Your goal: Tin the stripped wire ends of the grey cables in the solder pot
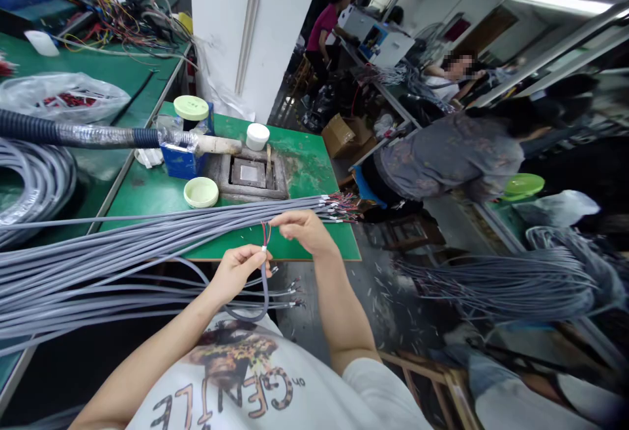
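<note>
Bowl (201, 192) of pale green, left of centre, rests on the green bench (314, 164); what it holds is hard to tell. A white tub (257, 136) stands above and to its right, its top white too – lid or filling, I cannot say. A second pale green bowl (191, 107) sits higher, just behind the blue box (184, 160). At the left, a clear plastic bag (63, 99) holds small red pieces, and a cardboard box (339, 138) stands open in the upper middle.

Between these containers lies a grey block (282, 181) with a silvery square set in its middle; a ribbed hose (98, 135) reaches toward it from the left edge. Long grey cables (196, 227) run in from the left and lie between the hands and the bowl, their coloured ends past the right hand (305, 230).

The held cable (265, 280) is at the centre of the frame, curving up from a loop. The left hand (243, 269) pinches it near its white band – thumb against fingers. The right hand's thumb and forefinger are at the reddish wires (266, 232); whether they grip one, I cannot tell.
</note>
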`<state>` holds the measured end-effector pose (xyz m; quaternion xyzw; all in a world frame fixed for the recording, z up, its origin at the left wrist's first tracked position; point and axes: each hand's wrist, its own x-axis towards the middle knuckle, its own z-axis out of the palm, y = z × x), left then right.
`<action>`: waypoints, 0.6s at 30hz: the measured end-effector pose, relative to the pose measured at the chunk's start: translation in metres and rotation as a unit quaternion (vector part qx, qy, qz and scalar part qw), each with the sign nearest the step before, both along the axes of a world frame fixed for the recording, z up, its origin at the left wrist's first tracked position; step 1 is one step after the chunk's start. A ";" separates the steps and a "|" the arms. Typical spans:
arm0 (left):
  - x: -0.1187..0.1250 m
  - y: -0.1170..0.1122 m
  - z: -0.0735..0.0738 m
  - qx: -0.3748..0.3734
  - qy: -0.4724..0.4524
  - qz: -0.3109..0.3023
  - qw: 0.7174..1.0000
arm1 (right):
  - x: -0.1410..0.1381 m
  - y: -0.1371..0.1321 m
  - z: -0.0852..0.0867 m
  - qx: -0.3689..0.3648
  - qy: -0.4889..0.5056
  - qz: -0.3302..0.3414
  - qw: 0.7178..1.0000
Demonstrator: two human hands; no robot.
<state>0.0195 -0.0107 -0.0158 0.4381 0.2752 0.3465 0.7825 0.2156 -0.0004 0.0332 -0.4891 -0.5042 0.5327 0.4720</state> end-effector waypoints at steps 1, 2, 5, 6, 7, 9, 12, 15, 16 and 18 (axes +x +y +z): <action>0.000 0.001 0.000 0.003 -0.005 -0.012 1.000 | -0.003 -0.002 -0.003 -0.022 0.010 0.037 0.999; -0.001 0.001 0.000 0.006 -0.009 -0.022 1.000 | -0.007 -0.003 -0.005 -0.032 0.021 0.058 0.998; -0.002 0.000 -0.001 0.012 -0.016 -0.056 0.998 | -0.019 0.000 -0.010 -0.028 0.042 0.073 0.996; -0.002 0.000 -0.002 0.012 -0.019 -0.066 0.998 | -0.023 0.001 -0.010 -0.020 0.053 0.067 0.996; -0.003 0.000 -0.003 0.012 -0.023 -0.077 0.997 | -0.027 0.002 -0.011 -0.008 0.071 0.055 0.996; -0.005 -0.001 -0.004 0.011 -0.036 -0.094 0.995 | -0.036 0.002 -0.013 0.013 0.123 0.020 0.992; -0.008 0.000 -0.003 0.006 -0.052 -0.120 0.991 | -0.053 -0.001 -0.017 0.021 0.198 -0.033 0.979; -0.009 0.002 -0.001 -0.016 -0.075 -0.132 0.988 | -0.066 -0.001 -0.019 0.014 0.230 -0.075 0.970; -0.009 0.002 -0.001 -0.026 -0.084 -0.126 0.988 | -0.068 0.001 -0.018 0.010 0.234 -0.088 0.968; -0.010 0.001 -0.002 -0.038 -0.096 -0.119 0.988 | -0.064 0.007 -0.014 0.011 0.245 -0.130 0.961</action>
